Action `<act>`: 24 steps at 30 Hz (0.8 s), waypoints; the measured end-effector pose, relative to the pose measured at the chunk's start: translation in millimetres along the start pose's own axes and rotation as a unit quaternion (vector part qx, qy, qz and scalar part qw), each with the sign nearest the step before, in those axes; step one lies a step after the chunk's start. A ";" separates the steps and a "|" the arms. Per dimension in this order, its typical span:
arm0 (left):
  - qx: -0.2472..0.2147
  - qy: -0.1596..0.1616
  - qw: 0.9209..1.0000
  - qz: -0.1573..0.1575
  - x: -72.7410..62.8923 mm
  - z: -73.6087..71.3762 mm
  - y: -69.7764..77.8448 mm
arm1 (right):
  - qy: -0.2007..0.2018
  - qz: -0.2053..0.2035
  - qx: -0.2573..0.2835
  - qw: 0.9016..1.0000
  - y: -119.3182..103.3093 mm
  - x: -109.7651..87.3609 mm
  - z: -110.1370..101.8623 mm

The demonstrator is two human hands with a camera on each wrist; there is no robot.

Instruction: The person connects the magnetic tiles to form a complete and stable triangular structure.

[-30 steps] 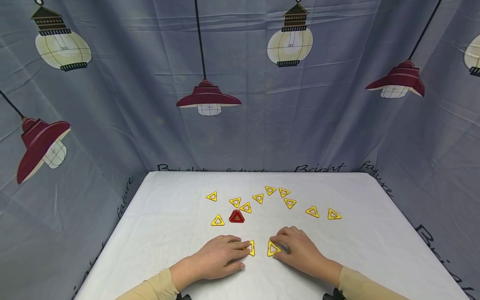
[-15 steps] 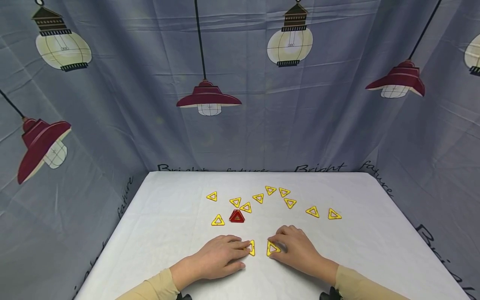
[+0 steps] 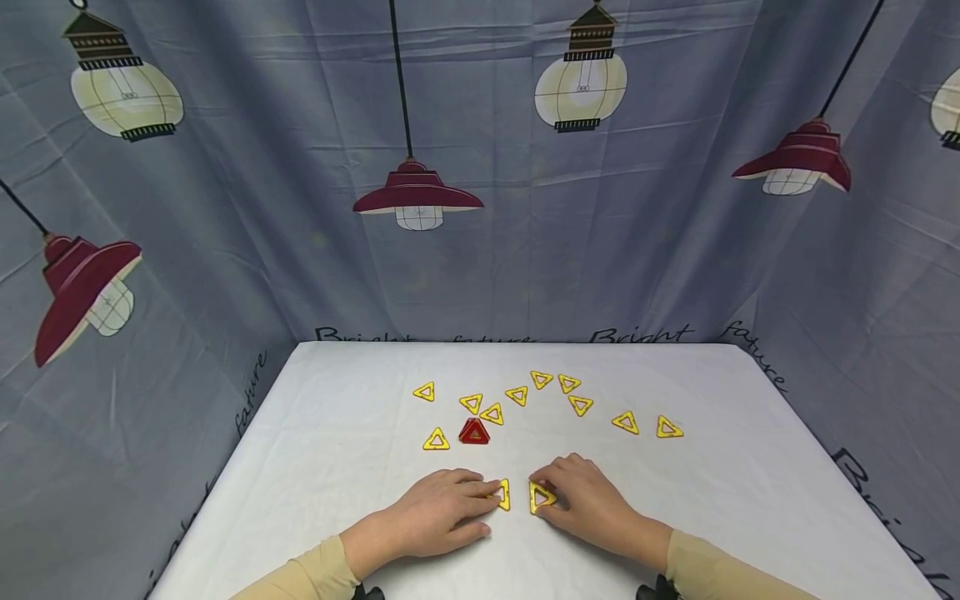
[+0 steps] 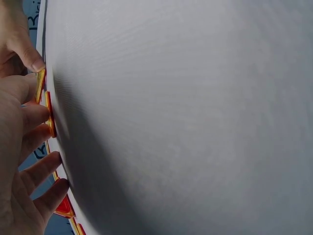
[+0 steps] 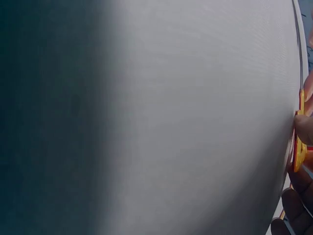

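In the head view my left hand (image 3: 431,515) lies palm down on the white table, its fingertips resting on a yellow triangle tile (image 3: 506,495) with an open middle. Part of that tile is hidden under the fingers. Just to the right, my right hand (image 3: 588,500) pinches a second yellow triangle tile (image 3: 533,498) between thumb and fingers. A narrow gap separates the two tiles. The left wrist view has the left fingers (image 4: 39,117) spread along the table. At the edge of the right wrist view, the held tile (image 5: 298,156) shows edge-on beside the thumb.
A red triangle piece (image 3: 473,432) lies beyond the hands. Several yellow triangle tiles are scattered across the far half, among them one on the left (image 3: 436,439) and one on the right (image 3: 668,427). A grey-blue curtain (image 3: 480,275) surrounds the white table (image 3: 337,417).
My right hand has slid a little to the left with its yellow triangle tile, narrowing the gap to the other tile. The left hand stays in place.
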State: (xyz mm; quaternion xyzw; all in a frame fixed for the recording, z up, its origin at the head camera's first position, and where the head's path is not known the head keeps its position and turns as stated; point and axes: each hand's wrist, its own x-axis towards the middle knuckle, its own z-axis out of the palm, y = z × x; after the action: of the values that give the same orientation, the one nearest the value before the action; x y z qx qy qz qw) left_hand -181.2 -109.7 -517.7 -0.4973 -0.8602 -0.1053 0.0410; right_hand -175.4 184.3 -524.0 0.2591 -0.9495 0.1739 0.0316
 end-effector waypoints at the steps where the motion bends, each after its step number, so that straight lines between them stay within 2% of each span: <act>1: 0.000 -0.001 1.000 0.000 0.1 0.0 -0.1 | -0.003 -0.003 0.001 1.000 -0.2 0.4 -0.1; 6: -0.002 -0.008 1.000 0.000 0.1 -0.5 -0.4 | -0.021 0.005 0.022 1.000 -0.6 1.8 -0.5; 10: -0.004 -0.014 1.000 -0.001 0.0 -0.5 -0.3 | -0.023 0.018 0.071 0.997 0.0 4.1 -2.1; 15: 0.000 -0.010 1.000 0.001 -0.2 0.6 0.1 | -0.037 0.056 0.138 0.988 -2.0 9.4 -8.0; 18: 0.003 -0.008 1.000 0.001 -0.3 1.1 0.1 | -0.043 0.075 0.156 0.984 -4.6 11.4 -9.9; 24: 0.002 -0.006 1.000 0.001 -0.1 1.3 -1.1 | -0.050 0.080 0.166 0.982 -9.5 14.2 -9.1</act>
State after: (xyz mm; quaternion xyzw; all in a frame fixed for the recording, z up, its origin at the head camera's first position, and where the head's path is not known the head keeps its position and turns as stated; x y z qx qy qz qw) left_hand -182.1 -110.0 -519.2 -0.4990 -0.8599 -0.1008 0.0371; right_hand -183.1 173.0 -510.3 0.1918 -0.9255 0.3181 -0.0734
